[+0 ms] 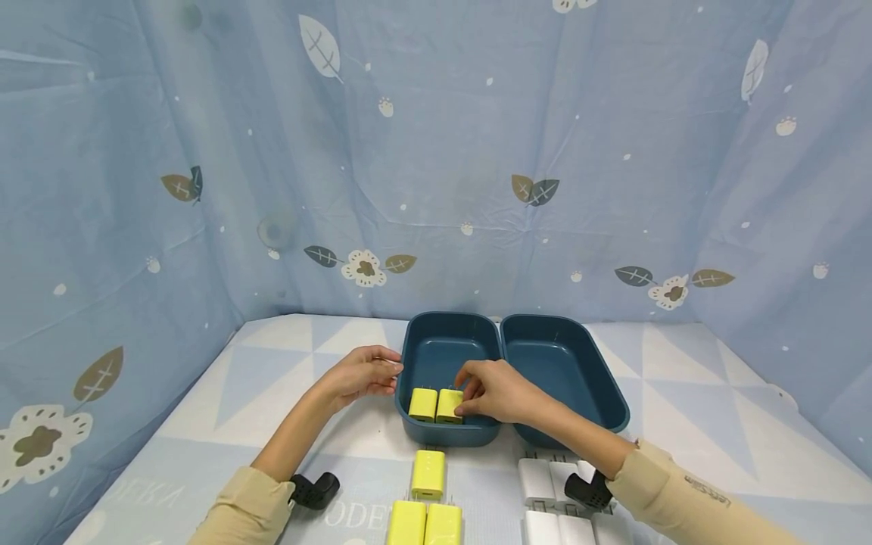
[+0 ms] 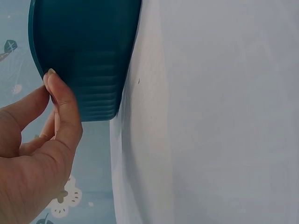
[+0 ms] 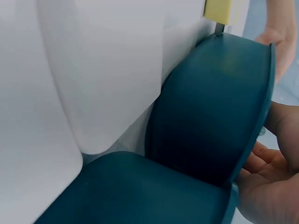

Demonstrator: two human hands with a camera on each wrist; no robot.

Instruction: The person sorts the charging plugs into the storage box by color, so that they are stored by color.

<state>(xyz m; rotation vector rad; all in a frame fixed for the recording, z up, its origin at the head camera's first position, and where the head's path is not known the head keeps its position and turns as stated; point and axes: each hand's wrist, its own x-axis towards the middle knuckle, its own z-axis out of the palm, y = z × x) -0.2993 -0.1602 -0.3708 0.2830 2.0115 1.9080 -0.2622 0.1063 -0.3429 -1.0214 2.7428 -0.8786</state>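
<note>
Two dark blue plastic bins stand side by side, the left bin (image 1: pixel 446 435) and the right bin (image 1: pixel 616 412). My left hand (image 1: pixel 364 372) is at the left bin's left side; in the left wrist view its thumb and forefinger (image 2: pixel 63 100) pinch the rim. Reaching into the same bin, my right hand (image 1: pixel 500 390) holds a yellow plug charger (image 1: pixel 448 406) between thumb and fingers at the near wall. Another yellow charger (image 1: pixel 422 405) stands just left of it. In the right wrist view the bin wall hides the right hand's fingertips.
Three yellow chargers, one of them nearer the bin (image 1: pixel 428 474), are on the patterned tablecloth (image 1: pixel 272 386). Several white chargers (image 1: pixel 537 482) lie in rows before the right bin, close under the right forearm. A blue printed curtain (image 1: pixel 436 151) hangs behind the table.
</note>
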